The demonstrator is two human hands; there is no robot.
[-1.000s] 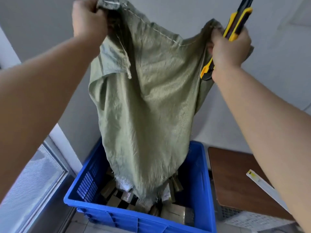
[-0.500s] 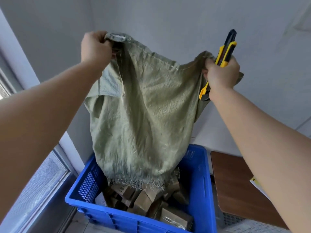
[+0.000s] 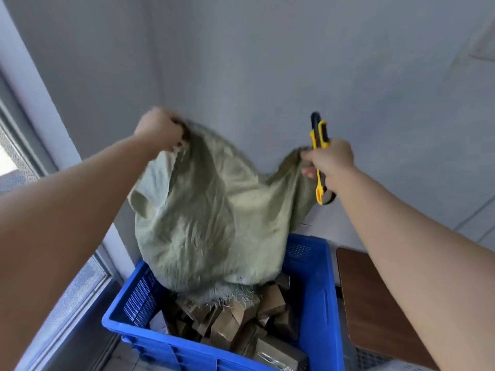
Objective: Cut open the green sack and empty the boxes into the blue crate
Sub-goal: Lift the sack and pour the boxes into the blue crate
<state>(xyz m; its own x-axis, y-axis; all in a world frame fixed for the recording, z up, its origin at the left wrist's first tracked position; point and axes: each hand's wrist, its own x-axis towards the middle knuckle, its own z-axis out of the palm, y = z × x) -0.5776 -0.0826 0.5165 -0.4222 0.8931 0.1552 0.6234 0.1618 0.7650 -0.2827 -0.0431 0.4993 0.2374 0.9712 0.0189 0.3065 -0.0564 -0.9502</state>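
aloft, left hand (image 3: 156,129) and right hand (image 3: 330,162) (with knife (image 3: 320,132)) clutch green sack (image 3: 214,223) — over blue crate (image 3: 316,290).

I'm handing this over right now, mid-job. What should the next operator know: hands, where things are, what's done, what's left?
Left hand grips one top corner of the green sack. Right hand grips the other corner together with a yellow utility knife.
The sack hangs upside down, its frayed cut end down at the blue crate. Brown boxes lie piled in the crate.
Done: sack cut open, boxes tipped in.
Left: the sack's inside is hidden, so probably shake, check it is empty, then set sack and knife aside.
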